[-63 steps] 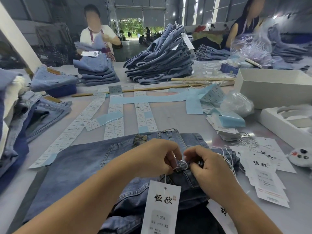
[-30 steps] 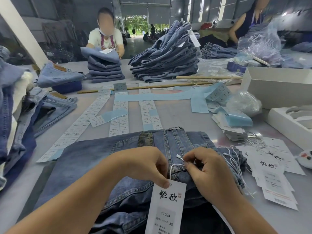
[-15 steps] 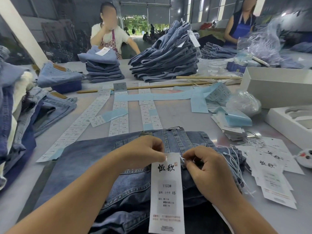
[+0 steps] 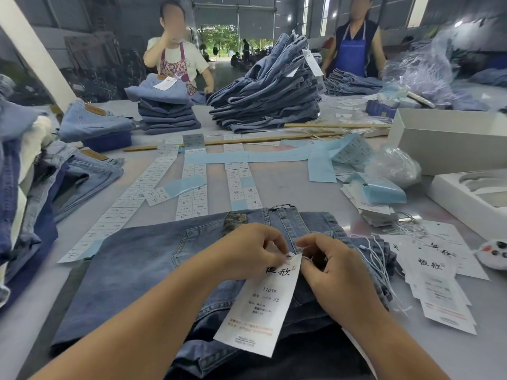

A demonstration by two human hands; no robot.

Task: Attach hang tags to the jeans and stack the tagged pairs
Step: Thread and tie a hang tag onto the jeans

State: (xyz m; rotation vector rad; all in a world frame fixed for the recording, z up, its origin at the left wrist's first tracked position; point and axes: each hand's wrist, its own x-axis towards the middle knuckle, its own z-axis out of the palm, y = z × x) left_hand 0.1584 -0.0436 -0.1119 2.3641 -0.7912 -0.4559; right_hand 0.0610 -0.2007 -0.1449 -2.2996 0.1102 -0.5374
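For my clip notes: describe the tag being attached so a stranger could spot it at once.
Start at the dark jeans spread nearest the camera on the grey table. Both hands meet over them, and the tag hangs from the left hand, which pinches its top edge. Unlike the loose tags piled to the right, it lies on denim and reads 1103# XS.

matt blue denim jeans, a smooth white paper hang tag, thin white string.
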